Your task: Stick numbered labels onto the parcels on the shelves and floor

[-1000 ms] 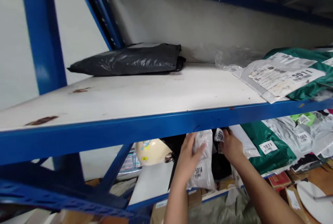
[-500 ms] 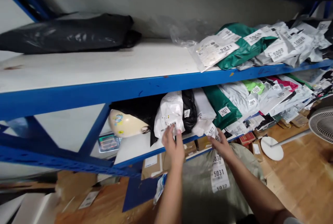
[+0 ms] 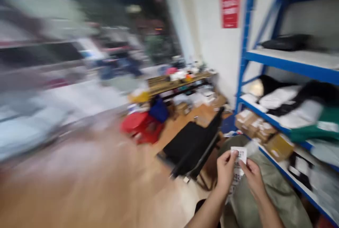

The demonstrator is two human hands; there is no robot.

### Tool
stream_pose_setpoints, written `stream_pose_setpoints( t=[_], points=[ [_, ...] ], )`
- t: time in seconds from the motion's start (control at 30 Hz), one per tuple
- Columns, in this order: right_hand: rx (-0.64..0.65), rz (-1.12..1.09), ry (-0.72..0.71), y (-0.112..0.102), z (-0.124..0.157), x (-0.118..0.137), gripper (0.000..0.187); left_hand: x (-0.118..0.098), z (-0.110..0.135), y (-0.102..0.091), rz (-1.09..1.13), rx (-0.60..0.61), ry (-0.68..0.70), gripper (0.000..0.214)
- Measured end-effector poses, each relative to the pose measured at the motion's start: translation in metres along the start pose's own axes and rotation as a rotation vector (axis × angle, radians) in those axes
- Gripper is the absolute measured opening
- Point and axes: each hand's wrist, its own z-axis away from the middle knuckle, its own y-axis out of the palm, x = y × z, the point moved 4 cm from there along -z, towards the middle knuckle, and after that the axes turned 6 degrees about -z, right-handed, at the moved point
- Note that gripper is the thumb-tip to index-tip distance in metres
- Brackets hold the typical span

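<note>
A white strip of printed number labels [image 3: 238, 176] hangs between my hands, its top label showing a number that ends in 27. My left hand [image 3: 224, 169] pinches the strip's upper left edge between thumb and fingers. On the other edge, slightly lower, my right hand [image 3: 253, 176] grips it as well. The strip's lower part trails down in front of a large grey-green sack [image 3: 278, 185], and its bottom end is partly hidden by my left arm.
A blue shelving rack [image 3: 293, 65] with bagged parcels and cardboard boxes [image 3: 255, 123] stands on the right. Ahead are a black chair [image 3: 185, 143], a red stool [image 3: 140, 125] and a low wooden table [image 3: 169, 85]. Motion blurs the left side, where pale heaps lie.
My view has swung left, away from the shelf. My left hand has left the white parcel marked 5014 and now holds the label strip together with my right hand.
</note>
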Motion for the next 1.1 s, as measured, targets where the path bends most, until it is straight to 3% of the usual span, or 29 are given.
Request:
stream_pose_setpoints(
  t=[0.13,0.23,0.3,0.4,0.53,0.63,0.73,0.87,0.97,1.1],
  points=[
    [0.461,0.266,0.122,0.098,0.071,-0.07,0.052,-0.003,0.097,-0.145,-0.009,-0.413,0.052,0.046],
    [0.799,0.389,0.18,0.19,0.146,-0.123,0.056,0.006,0.178,-0.258,0.045,-0.688,0.037,0.049],
    [0.958,0.433,0.178,0.25,0.202,-0.159,0.058,0.018,0.232,-0.329,0.124,-0.821,0.044,0.05],
    [1.143,0.45,0.186,0.336,0.287,-0.219,0.057,0.047,0.31,-0.433,0.265,-0.993,0.066,0.05],
    [1.237,0.351,0.263,0.454,0.391,-0.314,0.055,0.09,0.412,-0.568,0.38,-1.25,0.018,0.053],
    [1.374,0.339,0.394,0.543,0.477,-0.381,0.057,0.104,0.485,-0.661,0.344,-1.393,-0.047,0.052],
    [1.581,0.363,0.555,0.616,0.567,-0.432,0.052,0.107,0.554,-0.737,0.285,-1.554,-0.121,0.054],
    [1.79,0.44,0.745,0.679,0.666,-0.502,0.047,0.124,0.63,-0.818,0.215,-1.763,-0.238,0.056],
    [1.913,0.566,0.875,0.714,0.72,-0.579,0.054,0.164,0.667,-0.876,0.238,-1.806,-0.249,0.056],
    [2.123,0.781,0.941,0.759,0.781,-0.709,0.053,0.249,0.699,-0.959,0.377,-1.858,-0.234,0.057]
  ],
)
